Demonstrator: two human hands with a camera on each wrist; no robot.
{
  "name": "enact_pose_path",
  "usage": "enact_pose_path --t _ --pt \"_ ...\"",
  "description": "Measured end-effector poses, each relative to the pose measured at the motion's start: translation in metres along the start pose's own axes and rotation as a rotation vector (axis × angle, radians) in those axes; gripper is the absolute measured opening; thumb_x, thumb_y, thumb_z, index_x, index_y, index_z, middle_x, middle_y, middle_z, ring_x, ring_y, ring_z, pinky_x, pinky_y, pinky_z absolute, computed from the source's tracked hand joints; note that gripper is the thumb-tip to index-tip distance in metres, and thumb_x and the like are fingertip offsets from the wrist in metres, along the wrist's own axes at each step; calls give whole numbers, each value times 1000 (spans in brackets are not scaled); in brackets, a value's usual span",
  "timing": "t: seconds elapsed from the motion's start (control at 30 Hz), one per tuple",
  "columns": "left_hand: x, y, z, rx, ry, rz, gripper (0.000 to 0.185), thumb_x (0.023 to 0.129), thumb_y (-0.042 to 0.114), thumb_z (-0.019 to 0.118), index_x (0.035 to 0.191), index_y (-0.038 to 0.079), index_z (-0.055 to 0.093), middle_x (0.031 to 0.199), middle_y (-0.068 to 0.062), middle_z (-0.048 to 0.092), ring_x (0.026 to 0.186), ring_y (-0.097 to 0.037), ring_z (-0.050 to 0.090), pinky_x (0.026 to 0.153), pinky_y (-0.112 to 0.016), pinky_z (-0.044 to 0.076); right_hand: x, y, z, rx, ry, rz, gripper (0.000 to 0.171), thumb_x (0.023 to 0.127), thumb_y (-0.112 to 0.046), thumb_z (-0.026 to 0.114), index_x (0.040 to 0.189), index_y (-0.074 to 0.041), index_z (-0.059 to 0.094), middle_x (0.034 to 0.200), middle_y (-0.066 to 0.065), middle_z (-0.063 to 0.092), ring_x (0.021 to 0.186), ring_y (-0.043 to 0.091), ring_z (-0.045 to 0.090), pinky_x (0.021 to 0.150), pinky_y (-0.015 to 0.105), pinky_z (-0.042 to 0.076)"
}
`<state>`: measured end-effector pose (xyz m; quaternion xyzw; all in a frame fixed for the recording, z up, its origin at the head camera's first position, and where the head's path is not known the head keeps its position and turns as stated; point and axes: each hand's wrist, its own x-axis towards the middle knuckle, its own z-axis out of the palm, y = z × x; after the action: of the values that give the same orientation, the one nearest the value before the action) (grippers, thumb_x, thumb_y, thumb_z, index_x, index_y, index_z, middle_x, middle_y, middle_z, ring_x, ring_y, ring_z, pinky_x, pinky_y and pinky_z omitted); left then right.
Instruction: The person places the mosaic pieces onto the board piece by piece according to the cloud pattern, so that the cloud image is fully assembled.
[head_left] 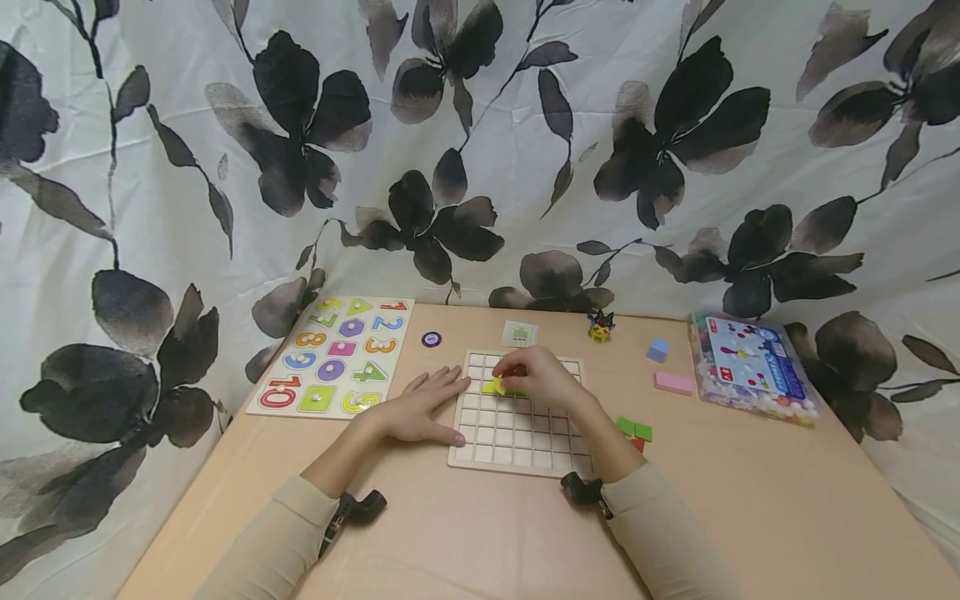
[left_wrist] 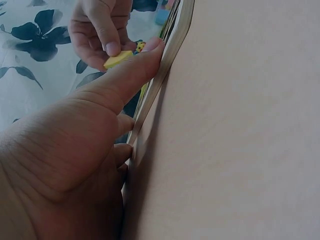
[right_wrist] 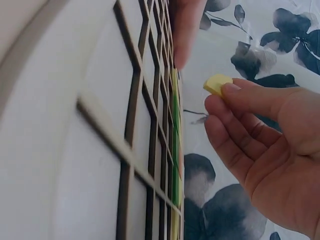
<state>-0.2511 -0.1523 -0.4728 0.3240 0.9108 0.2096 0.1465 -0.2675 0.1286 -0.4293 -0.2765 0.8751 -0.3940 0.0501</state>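
A wooden grid board (head_left: 517, 425) lies flat on the tan table (head_left: 465, 533). My right hand (head_left: 536, 377) hovers over its upper rows and pinches a small yellow piece (head_left: 493, 387) (right_wrist: 217, 83) (left_wrist: 118, 59) between thumb and fingertips. A green piece (head_left: 517, 392) sits in the grid just under that hand. My left hand (head_left: 420, 408) lies flat with straight fingers on the table, its fingertips touching the board's left edge (left_wrist: 165, 70).
A number puzzle board (head_left: 333, 354) lies at the left. Behind the grid are a card (head_left: 519, 333), a round token (head_left: 431, 339) and a small toy figure (head_left: 600, 326). At right are blue (head_left: 657, 349) and pink (head_left: 673, 382) blocks, green and red pieces (head_left: 636, 431), and a bead box (head_left: 752, 367).
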Motion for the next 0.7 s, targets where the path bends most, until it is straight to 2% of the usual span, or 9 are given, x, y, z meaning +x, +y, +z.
enact_pose_path --t 0.43,0.7 --pt "-1 -1 -1 -13 6 15 107 87 71 69 168 21 21 177 -7 3 164 -30 -1 132 -55 -3 11 2 20 -69 -49 3 15 92 1 75 101 -9 82 95 2 80 80 10 63 72 26 55" --pt "-1 0 -2 -13 7 21 106 88 70 69 168 21 21 177 -7 3 164 -30 0 131 -56 -3 8 1 24 -97 -82 53 18 94 -1 73 106 -12 82 103 -1 79 92 11 66 85 33 58"
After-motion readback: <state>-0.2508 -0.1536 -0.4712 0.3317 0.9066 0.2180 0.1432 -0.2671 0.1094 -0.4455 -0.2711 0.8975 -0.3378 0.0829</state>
